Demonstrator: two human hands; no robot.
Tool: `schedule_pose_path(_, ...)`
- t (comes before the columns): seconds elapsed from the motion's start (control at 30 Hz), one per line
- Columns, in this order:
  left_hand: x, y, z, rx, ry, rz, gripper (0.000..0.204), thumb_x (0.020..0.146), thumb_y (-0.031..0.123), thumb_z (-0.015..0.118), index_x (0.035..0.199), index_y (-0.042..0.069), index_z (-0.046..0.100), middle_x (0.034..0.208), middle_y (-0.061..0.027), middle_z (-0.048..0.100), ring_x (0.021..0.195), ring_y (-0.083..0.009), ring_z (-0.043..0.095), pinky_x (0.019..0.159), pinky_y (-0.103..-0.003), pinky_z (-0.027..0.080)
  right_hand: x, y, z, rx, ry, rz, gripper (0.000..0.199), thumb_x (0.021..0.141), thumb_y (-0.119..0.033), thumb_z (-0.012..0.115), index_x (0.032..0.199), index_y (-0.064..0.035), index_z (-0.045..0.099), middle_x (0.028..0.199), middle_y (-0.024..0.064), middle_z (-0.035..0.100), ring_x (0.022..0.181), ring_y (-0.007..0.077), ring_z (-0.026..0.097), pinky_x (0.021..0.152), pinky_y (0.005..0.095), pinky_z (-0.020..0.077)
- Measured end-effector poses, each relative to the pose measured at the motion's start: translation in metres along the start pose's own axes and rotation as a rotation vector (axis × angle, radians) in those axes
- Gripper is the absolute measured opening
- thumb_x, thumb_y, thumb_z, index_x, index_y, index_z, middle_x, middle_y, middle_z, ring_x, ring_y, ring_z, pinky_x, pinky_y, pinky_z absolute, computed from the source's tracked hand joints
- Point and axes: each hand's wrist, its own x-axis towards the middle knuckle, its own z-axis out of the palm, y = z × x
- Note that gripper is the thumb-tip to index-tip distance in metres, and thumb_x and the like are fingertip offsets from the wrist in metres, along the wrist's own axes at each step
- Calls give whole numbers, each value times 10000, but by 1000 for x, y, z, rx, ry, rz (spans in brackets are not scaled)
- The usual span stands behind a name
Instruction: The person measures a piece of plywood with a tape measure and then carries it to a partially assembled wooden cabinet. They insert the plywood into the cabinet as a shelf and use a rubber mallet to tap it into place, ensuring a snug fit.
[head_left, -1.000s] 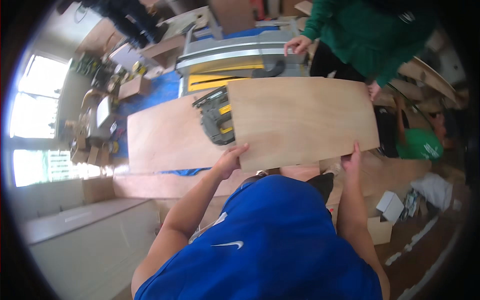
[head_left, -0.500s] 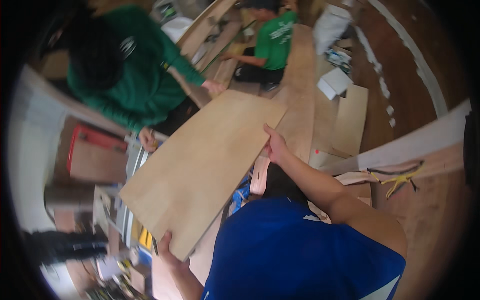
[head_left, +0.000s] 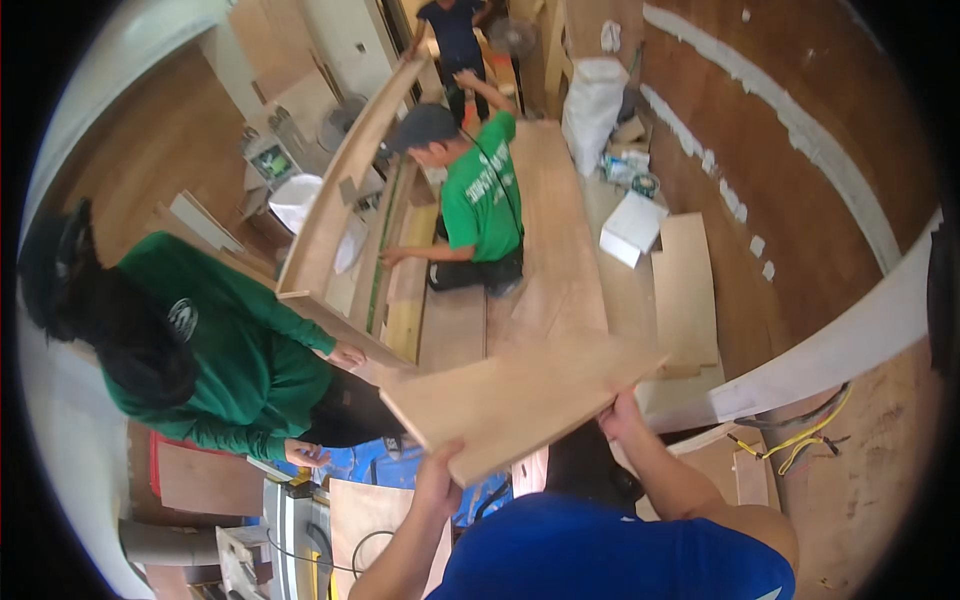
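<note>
Wooden board (head_left: 520, 405) has shifted rightward in view since the earlier frame, and its face looks narrower. At left stands a co-worker in dark green (head_left: 215, 350), one hand (head_left: 346, 355) near the board (apart from it). The left hand (head_left: 437, 482) grips the board's near corner; beyond kneels a person in a green shirt (head_left: 490, 195). The right hand (head_left: 620, 415) holds its right end, a white box (head_left: 632, 228) farther off.

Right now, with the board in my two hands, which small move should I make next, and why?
I would probably draw the board slightly toward your body: your left hand and right hand both hold it, the green-sleeved hand is close to its left corner, and the low worker is beyond it.
</note>
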Motion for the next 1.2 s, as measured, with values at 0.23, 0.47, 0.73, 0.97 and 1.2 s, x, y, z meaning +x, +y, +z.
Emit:
schedule_pose_path(0.23, 251, 35, 113, 230, -132, -419, 488, 1021, 381, 564, 1351, 22, 548, 1132, -150, 695, 962, -257, 713, 798, -401, 611, 181, -156, 19, -66, 256, -101, 344, 888, -35, 658, 1224, -15, 587, 1098, 120, 700, 949, 245, 720, 776, 390, 623)
schedule_pose_path(0.47, 405, 23, 175, 798, -141, -629, 580, 961, 550, 627, 1240, 44, 678, 1061, -134, 727, 983, -265, 711, 870, -386, 578, 262, -288, 86, -188, 491, -235, 340, 871, -50, 717, 1190, 10, 616, 1101, 152, 692, 939, 274, 710, 741, 396, 600)
schedule_pose_path(0.73, 479, 104, 219, 1656, -438, -175, 648, 894, 578, 687, 1272, 53, 694, 1156, -215, 736, 1108, -359, 699, 967, -430, 538, 250, -434, 166, -308, 505, -733, 355, 967, -114, 714, 1287, 7, 622, 1142, 114, 709, 982, 217, 690, 819, 333, 564)
schedule_pose_path(0.97, 554, 192, 273, 1769, -398, -67, 595, 888, 523, 715, 1293, 88, 678, 1102, -179, 752, 1071, -355, 705, 941, -452, 548, 217, -578, 220, -628, 654, -1001, 344, 1012, -200, 697, 1243, 48, 636, 1129, 113, 721, 958, 173, 676, 827, 331, 561)
schedule_pose_path(1.2, 712, 232, 360, 1741, -498, -18, 597, 892, 508, 726, 1316, 93, 665, 1149, -190, 734, 1075, -378, 693, 947, -472, 542, 268, -649, 259, -1206, 851, -1082, 403, 1050, -270, 635, 1208, 101, 636, 1104, 176, 725, 980, 218, 671, 873, 380, 535)
